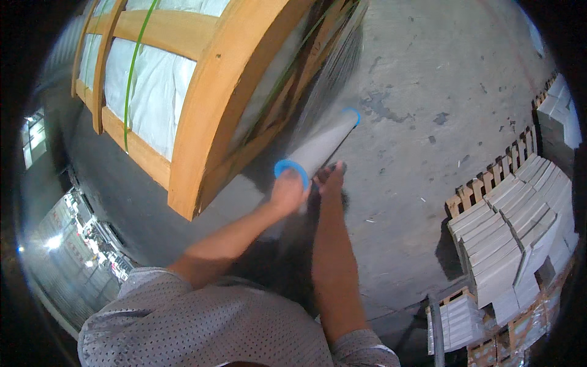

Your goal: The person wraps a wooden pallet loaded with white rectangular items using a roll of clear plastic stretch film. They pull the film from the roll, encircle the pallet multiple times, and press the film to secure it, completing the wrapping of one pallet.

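Observation:
A roll of clear stretch film [321, 144] with blue rings at both ends slants up and away in front of me. My left hand [290, 192] is closed on its near end, at the blue ring [288, 167], fingers partly hidden. Beside the roll's lower right side is my right hand [330, 178], its fingers apart and slightly blurred; whether it touches the roll cannot be made out. Film [333, 67] stretches from the roll up along the side of a wooden crate [205, 122] holding white-wrapped contents, with green straps [131, 79] around it.
The crate's corner post stands close on my left. Stacks of flat pale cartons [507, 223] rest on wooden pallets [492, 174] at the right. A grey post [436, 330] rises at lower right. Grey concrete floor [403, 177] lies between, with dark stains and small scraps.

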A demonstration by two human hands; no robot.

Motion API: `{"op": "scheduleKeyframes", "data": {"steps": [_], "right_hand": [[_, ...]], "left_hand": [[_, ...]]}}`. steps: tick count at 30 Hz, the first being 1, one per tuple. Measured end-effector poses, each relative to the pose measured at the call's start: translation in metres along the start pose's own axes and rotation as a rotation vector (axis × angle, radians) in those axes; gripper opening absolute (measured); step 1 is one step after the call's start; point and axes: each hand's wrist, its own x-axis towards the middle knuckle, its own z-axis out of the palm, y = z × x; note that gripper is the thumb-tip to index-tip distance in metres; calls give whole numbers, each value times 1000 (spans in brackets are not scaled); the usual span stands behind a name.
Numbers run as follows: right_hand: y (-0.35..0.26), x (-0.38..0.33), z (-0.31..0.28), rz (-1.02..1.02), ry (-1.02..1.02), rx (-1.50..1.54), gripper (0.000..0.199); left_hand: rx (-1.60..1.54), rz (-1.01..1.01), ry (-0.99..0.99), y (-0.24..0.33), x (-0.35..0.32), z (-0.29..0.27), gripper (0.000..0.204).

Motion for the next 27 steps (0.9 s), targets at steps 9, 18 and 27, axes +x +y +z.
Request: {"op": "scheduleKeyframes", "data": {"steps": [9,18,27], "right_hand": [[4,27,16,-19,-498,-42,61],[84,-2,-33,29,-96,-188,76],[107,63,-23,-44,-260,-147,72]], "left_hand": [[-47,94,167,1,-37,16,37],[-454,-329,352,-35,-75,65,41],[90,278,-23,-57,-126,47,26]]}}
